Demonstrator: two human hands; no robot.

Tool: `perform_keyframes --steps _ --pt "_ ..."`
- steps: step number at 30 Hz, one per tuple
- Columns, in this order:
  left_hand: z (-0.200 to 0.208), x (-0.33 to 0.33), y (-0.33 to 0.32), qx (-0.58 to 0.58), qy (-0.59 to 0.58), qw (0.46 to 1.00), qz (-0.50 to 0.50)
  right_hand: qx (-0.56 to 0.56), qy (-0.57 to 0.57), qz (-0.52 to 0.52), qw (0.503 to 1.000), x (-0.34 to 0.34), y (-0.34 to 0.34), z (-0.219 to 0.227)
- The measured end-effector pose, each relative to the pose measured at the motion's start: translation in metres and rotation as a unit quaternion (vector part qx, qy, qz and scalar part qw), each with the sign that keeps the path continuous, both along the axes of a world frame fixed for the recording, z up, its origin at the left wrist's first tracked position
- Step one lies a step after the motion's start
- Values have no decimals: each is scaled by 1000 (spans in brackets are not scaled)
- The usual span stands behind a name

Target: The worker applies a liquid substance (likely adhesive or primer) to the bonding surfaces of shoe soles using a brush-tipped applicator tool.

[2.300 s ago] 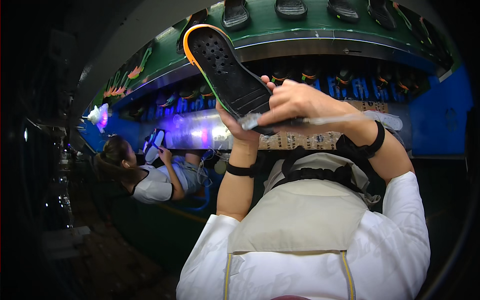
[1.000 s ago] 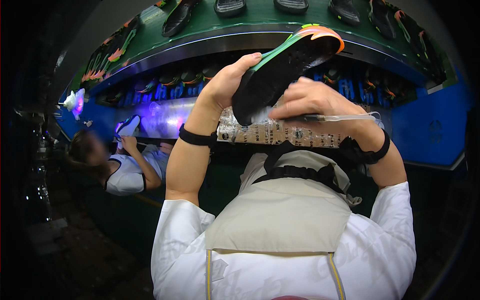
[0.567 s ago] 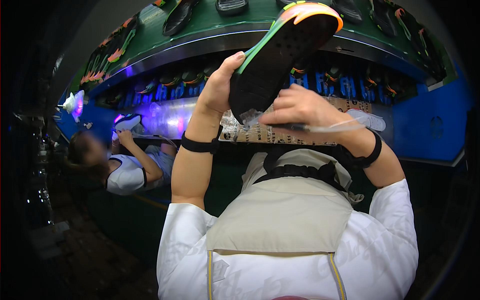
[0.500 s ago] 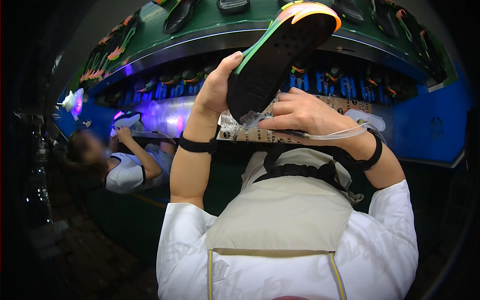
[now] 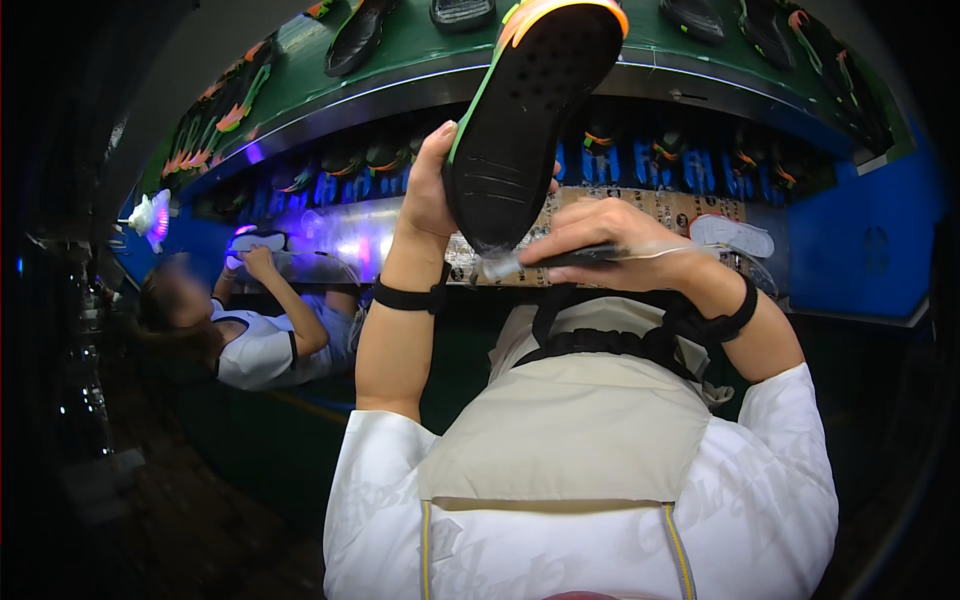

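A black shoe sole [image 5: 528,130] with an orange and green rim is held up lengthwise in my left hand [image 5: 432,195], whose thumb lies along the left edge while fingertips show at the right edge. My right hand [image 5: 625,232] is closed around the dark handle of a brush [image 5: 580,257] fed by a thin clear tube. The pale bristles, smeared by motion, are at the sole's near, narrow tip; whether they touch it is hard to tell.
A cardboard-covered bench [image 5: 680,205] lies beyond my hands, with a white insole-shaped piece [image 5: 732,235] at its right. Several soles rest on the green conveyor [image 5: 560,75] and on a lower shelf. At the left, a co-worker [image 5: 270,345] handles a shoe part near a lit fan [image 5: 152,218].
The sole has shifted left and turned so its underside shows more fully. My right hand has rolled, baring more of the brush handle, and the bristles have moved slightly down and left.
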State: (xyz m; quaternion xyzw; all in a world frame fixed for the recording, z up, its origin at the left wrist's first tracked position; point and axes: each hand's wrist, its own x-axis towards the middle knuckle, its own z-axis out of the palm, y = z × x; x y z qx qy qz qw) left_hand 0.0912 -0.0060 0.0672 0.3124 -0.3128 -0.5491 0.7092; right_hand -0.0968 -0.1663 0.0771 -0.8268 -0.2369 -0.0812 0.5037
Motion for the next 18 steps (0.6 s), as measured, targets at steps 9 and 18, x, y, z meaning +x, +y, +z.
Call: perform_keyframes --steps 9,18 --pt "-32 -34 11 71 142 986 61 140 49 -212 966 23 -45 2" --pt "-49 -59 24 61 175 980 74 -137 -185 -279 932 41 -49 0"
